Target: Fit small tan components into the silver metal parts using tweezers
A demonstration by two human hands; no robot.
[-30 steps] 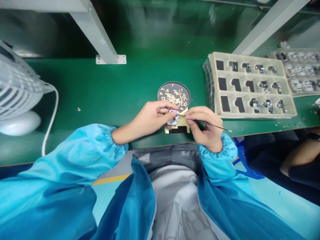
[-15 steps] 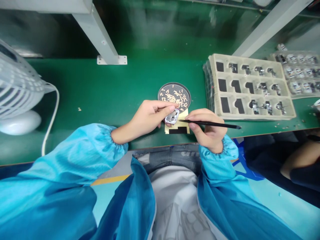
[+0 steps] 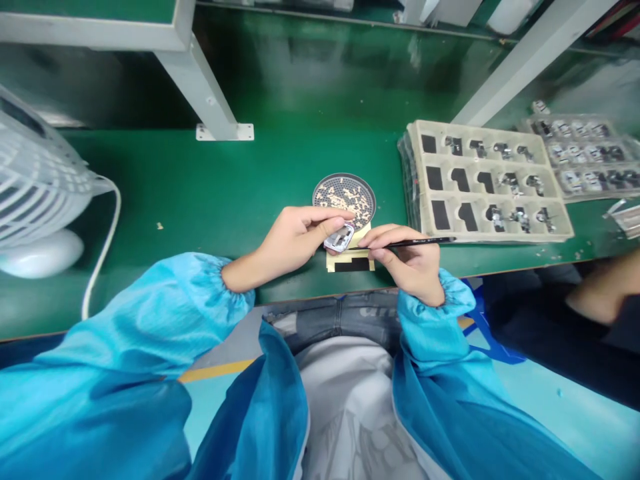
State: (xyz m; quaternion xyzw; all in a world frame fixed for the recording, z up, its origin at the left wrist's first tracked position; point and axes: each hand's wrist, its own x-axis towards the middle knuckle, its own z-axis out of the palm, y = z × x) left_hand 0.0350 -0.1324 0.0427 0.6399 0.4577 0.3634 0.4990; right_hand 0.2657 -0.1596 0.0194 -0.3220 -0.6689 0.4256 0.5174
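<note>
Between the thumb and fingers of my left hand point(image 3: 300, 241) is a small white-rimmed device housing point(image 3: 339, 238), its inner side with metal and dark parts facing up. My right hand point(image 3: 407, 261) pinches black tweezers point(image 3: 423, 241), their tip close to the housing's right edge; whether it touches I cannot tell. Below both hands lies a yellow sheet point(image 3: 331, 263) with a black strip point(image 3: 351, 265). Just behind the left fingers sits a round dark dish point(image 3: 371, 189) strewn with many small beige pieces point(image 3: 345, 199).
Stacked cream trays point(image 3: 500, 233) holding small metal parts stand to the right, with more filled clear trays point(image 3: 585, 160) beyond. At the left are a white fan point(image 3: 40, 180) and its cable point(image 3: 103, 267). Shelf posts point(image 3: 210, 100) rise behind. Another person's arm point(image 3: 605, 290) is at far right.
The view has shifted slightly. The tweezers lie flatter and the right hand is a little closer to the housing, which is tilted more. Both hands keep their hold.
</note>
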